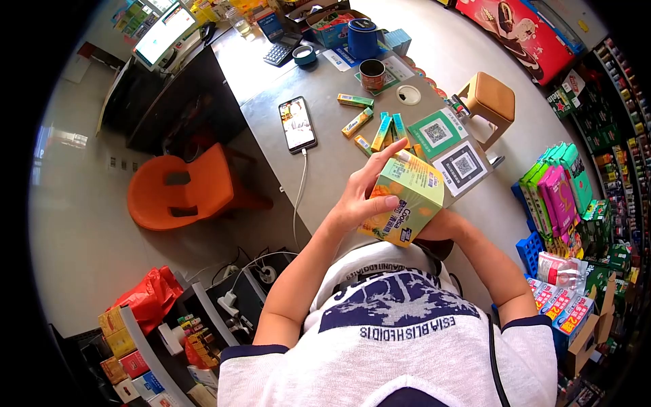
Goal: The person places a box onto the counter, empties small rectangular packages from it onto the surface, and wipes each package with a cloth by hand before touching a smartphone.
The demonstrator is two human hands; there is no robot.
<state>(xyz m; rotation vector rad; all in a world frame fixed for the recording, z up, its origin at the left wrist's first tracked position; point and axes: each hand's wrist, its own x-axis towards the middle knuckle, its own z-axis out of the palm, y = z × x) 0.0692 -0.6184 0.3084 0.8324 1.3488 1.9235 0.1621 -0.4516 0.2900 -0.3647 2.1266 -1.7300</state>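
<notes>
A yellow-green carton [405, 197] printed with "Coolsa" and fruit pictures is held tilted in front of my chest, over the counter's near edge. My left hand [363, 197] grips its left side, thumb across the printed face and fingers stretched along the far edge. Behind the carton's lower right, my right hand [434, 228] is mostly covered; its fingers are hidden. Just beyond the carton, several slim green, blue and yellow packs [357, 122] lie loose on the grey counter [271, 146].
A phone [298, 125] with a white cable lies left of the packs. QR-code signs [462, 164], an open tin [372, 74], tape [304, 55] and a calculator [281, 49] are on the counter. An orange chair [180, 193] stands left, a stool [487, 102] right, stocked shelves beyond.
</notes>
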